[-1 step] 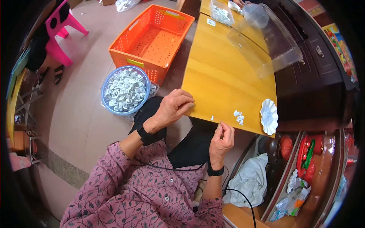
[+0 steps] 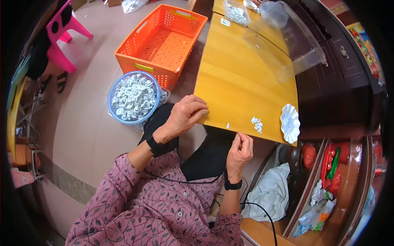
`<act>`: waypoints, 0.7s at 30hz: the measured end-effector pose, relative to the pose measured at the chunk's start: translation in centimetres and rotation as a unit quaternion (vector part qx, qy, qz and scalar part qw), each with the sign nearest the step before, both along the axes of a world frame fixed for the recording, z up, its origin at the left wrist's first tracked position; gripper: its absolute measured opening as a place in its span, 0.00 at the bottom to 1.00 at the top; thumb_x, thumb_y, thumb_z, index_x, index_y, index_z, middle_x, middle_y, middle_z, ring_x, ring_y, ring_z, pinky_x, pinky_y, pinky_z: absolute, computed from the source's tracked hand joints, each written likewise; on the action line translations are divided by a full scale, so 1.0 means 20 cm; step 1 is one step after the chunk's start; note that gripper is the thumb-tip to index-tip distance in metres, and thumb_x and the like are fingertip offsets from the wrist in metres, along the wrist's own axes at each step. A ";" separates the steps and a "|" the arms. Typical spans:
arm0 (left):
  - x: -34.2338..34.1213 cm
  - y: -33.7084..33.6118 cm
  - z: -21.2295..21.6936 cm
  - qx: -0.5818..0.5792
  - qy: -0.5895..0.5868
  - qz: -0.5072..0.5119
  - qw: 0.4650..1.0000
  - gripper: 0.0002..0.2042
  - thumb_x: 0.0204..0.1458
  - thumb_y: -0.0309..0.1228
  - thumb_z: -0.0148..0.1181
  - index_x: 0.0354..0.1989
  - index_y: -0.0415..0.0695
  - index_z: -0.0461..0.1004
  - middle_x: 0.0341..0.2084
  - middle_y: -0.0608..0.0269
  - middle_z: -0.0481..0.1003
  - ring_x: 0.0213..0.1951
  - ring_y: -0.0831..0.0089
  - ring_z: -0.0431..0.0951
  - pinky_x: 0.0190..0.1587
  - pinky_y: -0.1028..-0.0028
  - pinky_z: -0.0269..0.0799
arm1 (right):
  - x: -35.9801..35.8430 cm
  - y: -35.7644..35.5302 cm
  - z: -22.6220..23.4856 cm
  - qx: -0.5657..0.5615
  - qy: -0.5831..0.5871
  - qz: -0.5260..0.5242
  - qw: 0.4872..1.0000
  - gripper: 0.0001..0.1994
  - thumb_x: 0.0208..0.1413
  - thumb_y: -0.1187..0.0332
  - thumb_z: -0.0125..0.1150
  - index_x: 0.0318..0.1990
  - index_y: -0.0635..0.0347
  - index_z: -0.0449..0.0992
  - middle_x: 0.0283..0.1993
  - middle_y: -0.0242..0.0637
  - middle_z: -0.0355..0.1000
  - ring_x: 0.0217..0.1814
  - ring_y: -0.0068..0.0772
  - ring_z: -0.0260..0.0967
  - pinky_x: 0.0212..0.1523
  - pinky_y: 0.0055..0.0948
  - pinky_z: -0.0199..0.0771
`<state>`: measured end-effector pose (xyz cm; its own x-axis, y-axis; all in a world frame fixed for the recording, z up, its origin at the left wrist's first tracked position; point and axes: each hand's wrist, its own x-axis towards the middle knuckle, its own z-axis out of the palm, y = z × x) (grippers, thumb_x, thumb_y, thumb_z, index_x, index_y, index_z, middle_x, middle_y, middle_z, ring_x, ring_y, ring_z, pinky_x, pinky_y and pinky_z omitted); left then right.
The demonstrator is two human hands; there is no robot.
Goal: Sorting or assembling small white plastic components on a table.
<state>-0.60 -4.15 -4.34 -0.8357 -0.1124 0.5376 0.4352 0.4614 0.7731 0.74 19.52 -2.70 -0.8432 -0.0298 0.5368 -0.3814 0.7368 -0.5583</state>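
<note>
My left hand (image 2: pixel 184 117) rests at the near left corner of the yellow wooden table (image 2: pixel 242 74), its fingers closed together. Anything in them is too small or hidden to make out. Just below the table's near edge, my right hand (image 2: pixel 239 152) is closed in a pinch, thumb against forefinger; what it holds, if anything, does not show. A single small white piece (image 2: pixel 228 125) lies on the table between the hands. To the right is a loose cluster of small white pieces (image 2: pixel 257 124). A white dish with a wavy rim (image 2: pixel 285 133) holds more small pieces at the right edge.
A blue round basket (image 2: pixel 111 107) heaped with white-grey parts stands left of my knee, before an orange crate (image 2: pixel 129 61). Across the table sit a tilted clear plastic box (image 2: pixel 283 53) and a clear tub of parts (image 2: pixel 237 14). Partly visible fingers (image 2: pixel 257 9) show at the far end.
</note>
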 end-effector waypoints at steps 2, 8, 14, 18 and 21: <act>0.00 0.01 0.00 -0.006 -0.002 0.005 1.000 0.05 0.53 0.23 0.64 0.37 0.38 0.80 0.36 0.56 0.79 0.40 0.60 0.79 0.43 0.68 0.75 | 0.02 0.11 -0.04 0.000 -0.019 -0.033 0.999 0.05 0.58 0.78 0.61 0.41 0.66 0.78 0.40 0.45 0.76 0.40 0.44 0.76 0.40 0.36 0.77; -0.02 0.04 0.02 -0.054 -0.001 0.033 0.998 0.03 0.53 0.21 0.63 0.35 0.36 0.79 0.33 0.56 0.78 0.37 0.62 0.79 0.41 0.69 0.75 | 0.13 0.47 -0.18 -0.063 -0.115 -0.147 0.980 0.06 0.59 0.76 0.59 0.41 0.66 0.79 0.39 0.45 0.77 0.40 0.43 0.76 0.40 0.36 0.76; -0.08 0.19 0.08 -0.097 0.000 0.073 0.993 0.04 0.50 0.24 0.69 0.28 0.39 0.79 0.25 0.58 0.75 0.26 0.64 0.77 0.29 0.70 0.72 | 0.29 0.83 -0.67 -0.092 -0.252 -0.228 0.936 0.07 0.54 0.74 0.62 0.40 0.64 0.81 0.36 0.48 0.78 0.37 0.44 0.77 0.41 0.37 0.75; -0.10 0.22 0.06 -0.126 0.009 0.096 0.987 0.06 0.50 0.23 0.68 0.27 0.38 0.76 0.24 0.59 0.75 0.24 0.67 0.75 0.27 0.71 0.70 | 0.30 0.83 -0.82 0.003 -0.387 -0.175 0.905 0.09 0.57 0.71 0.58 0.40 0.63 0.81 0.39 0.54 0.78 0.43 0.55 0.77 0.46 0.44 0.76; -0.10 0.21 0.06 -0.138 0.007 0.094 0.986 0.06 0.51 0.22 0.68 0.27 0.37 0.76 0.25 0.58 0.74 0.24 0.67 0.75 0.27 0.72 0.70 | 0.22 0.74 -0.82 0.075 -0.459 -0.150 0.872 0.10 0.57 0.69 0.58 0.41 0.63 0.81 0.42 0.54 0.78 0.47 0.57 0.76 0.49 0.46 0.76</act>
